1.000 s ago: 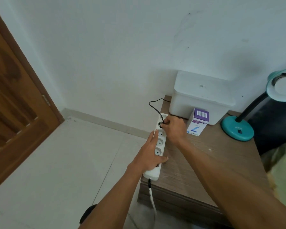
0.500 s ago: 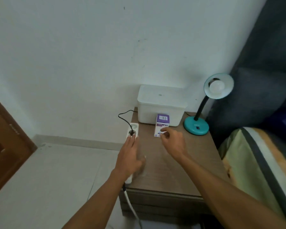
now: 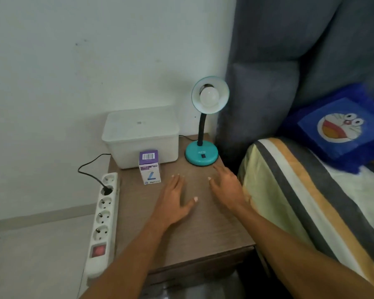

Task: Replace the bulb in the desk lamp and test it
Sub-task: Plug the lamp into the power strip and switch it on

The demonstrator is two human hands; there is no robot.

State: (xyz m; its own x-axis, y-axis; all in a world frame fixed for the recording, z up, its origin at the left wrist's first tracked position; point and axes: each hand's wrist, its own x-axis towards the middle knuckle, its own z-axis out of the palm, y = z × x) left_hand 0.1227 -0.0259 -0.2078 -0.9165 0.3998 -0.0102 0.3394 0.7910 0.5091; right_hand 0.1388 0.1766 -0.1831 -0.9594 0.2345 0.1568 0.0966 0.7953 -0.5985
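Note:
A teal desk lamp (image 3: 201, 155) stands at the back right of the wooden nightstand (image 3: 205, 238), its shade facing me with a white bulb (image 3: 209, 97) screwed in, unlit. A black switch (image 3: 203, 156) sits on its base. The lamp's black plug (image 3: 107, 189) is in the second socket of a white power strip (image 3: 103, 221) along the left edge. My right hand (image 3: 226, 186) hovers open, its fingers stretched toward the lamp base without touching it. My left hand (image 3: 175, 199) lies open and flat over the tabletop. A purple-and-white bulb box (image 3: 149, 167) stands upright.
A white lidded plastic box (image 3: 140, 134) sits against the wall behind the bulb box. A bed with a striped blanket (image 3: 300, 190) and a blue cartoon pillow (image 3: 341, 130) borders the nightstand on the right, beneath a grey padded headboard (image 3: 289, 61).
Both hands left the power strip and moved right across the tabletop. My right hand now reaches near the lamp base. The view swung right, bringing the bed into sight.

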